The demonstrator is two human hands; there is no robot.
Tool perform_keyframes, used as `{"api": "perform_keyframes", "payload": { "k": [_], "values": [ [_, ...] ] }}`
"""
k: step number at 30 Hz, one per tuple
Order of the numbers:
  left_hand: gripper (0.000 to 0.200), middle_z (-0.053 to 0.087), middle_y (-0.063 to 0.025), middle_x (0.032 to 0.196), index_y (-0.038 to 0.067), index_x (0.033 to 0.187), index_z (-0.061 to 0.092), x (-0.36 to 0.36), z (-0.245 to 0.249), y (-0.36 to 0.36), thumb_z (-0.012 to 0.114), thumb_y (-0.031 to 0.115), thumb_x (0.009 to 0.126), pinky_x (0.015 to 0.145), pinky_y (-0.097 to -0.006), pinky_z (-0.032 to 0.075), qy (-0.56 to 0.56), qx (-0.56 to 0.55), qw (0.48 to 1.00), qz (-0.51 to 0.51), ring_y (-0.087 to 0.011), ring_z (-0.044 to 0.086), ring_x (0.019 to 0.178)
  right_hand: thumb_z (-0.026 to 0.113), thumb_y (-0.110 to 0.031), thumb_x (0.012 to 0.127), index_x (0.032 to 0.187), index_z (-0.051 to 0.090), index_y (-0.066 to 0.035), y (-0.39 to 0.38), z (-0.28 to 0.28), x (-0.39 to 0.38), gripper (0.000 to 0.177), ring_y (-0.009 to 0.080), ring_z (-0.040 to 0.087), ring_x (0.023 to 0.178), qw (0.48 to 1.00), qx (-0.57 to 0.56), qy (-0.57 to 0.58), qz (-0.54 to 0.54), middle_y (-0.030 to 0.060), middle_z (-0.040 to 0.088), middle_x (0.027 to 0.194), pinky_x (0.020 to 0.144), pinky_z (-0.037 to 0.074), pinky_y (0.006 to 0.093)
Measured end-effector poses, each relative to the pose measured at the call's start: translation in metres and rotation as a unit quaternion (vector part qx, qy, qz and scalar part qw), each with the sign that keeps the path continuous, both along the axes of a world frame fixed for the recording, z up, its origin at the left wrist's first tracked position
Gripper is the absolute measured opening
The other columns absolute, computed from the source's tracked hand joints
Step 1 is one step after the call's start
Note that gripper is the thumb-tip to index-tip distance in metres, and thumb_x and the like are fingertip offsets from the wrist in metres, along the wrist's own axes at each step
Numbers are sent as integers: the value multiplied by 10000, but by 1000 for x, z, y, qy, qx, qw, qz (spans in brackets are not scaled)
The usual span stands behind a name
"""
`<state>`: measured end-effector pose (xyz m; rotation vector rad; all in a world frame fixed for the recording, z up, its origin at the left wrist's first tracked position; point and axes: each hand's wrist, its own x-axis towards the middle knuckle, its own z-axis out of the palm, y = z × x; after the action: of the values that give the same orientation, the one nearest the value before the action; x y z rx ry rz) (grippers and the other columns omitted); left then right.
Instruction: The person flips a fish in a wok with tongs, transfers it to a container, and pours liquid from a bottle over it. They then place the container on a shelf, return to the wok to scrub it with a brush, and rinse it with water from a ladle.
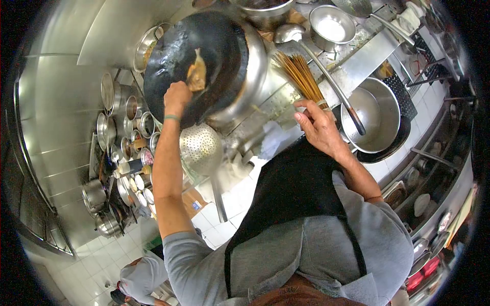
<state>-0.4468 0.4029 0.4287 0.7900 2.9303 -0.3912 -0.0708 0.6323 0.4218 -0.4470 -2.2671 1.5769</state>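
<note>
My left hand (177, 97) is closed in a fist over the near-left part of a black wok (219, 51). Its fingertips lie right beside a browned fish (197, 74), whose tail points away from me. Whether the fingers touch the fish or grip something else is hidden. My right hand (321, 127) hovers palm-down with its fingers loosely bent and apart. It overlaps the bound end of a bamboo wok brush (301, 74); no grip on it shows. Just right of that hand, a ladle's long handle (337, 86) slants over a large steel pot (383, 109).
A perforated strainer (201, 148) rests near the wok, its handle toward me. Several seasoning containers (135, 135) crowd the left side. A steel bowl (332, 25) stands at the back, near another ladle (357, 7). Another person (145, 275) is at lower left.
</note>
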Motion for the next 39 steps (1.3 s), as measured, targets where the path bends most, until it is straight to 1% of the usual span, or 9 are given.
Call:
{"api": "perform_keyframes", "payload": {
  "k": [4,7,10,22,25,28,29,32,39],
  "values": [
    [242,672,-316,960,-59,878,709,4,4,1,614,145,786,815,-509,559,-8,12,1000,-9,-474,667,916,616,-174,967,1158,589,-5,-2,0,1,257,319,662,688,1000,-10,2,-4,190,629,787,598,498,421],
    [266,684,-279,1040,-26,975,726,13,20,12,551,128,846,874,-479,548,-40,-46,998,9,-418,673,1005,615,-180,966,1154,589,-8,-3,-1,3,256,330,668,702,1000,-12,-20,-1,197,628,788,600,498,427],
    [242,667,-325,950,-65,877,704,7,12,6,614,142,790,826,-499,556,-21,11,1000,-14,-473,666,919,616,-185,965,1145,590,-9,-3,1,2,252,338,670,706,1000,-8,-21,2,204,624,785,601,498,429],
    [269,679,-304,975,-50,934,709,7,12,0,610,182,840,846,-500,553,-23,-17,999,-15,-443,680,920,620,-184,965,1146,585,-10,-8,-1,-1,253,344,663,642,1000,1,3,7,181,629,679,573,495,431],
    [275,687,-284,970,-19,963,716,3,25,-4,619,219,863,841,-504,551,-14,-42,999,-4,-442,678,924,623,-187,964,1144,584,-10,-8,1,-4,256,345,659,625,1000,5,10,4,175,624,666,559,489,428],
    [269,693,-262,981,31,998,724,13,42,-8,626,253,881,826,-500,555,13,-7,1000,-7,-437,677,927,623,-192,965,1146,584,-10,-7,0,-5,260,345,655,607,1000,4,-6,3,172,616,650,545,480,428],
    [261,697,-250,975,69,1019,728,17,48,-6,627,275,894,808,-502,559,-2,-5,1000,-12,-430,678,920,623,-194,965,1148,585,-10,-6,0,-5,262,345,654,602,1000,1,-16,6,171,613,645,540,476,428],
    [253,702,-239,952,72,1009,728,13,27,-9,622,274,899,802,-505,560,-6,-22,999,-28,-423,683,907,621,-204,968,1147,588,-14,-6,-7,-7,263,348,652,598,1000,4,-18,9,175,610,642,535,470,429],
    [239,685,-283,908,-36,869,702,16,22,3,654,196,839,780,-505,566,-25,-32,998,-56,-440,681,878,617,-220,972,1152,597,-15,-4,-8,-7,274,349,665,658,1000,-1,-13,10,194,627,706,578,488,431]
  ]
}}
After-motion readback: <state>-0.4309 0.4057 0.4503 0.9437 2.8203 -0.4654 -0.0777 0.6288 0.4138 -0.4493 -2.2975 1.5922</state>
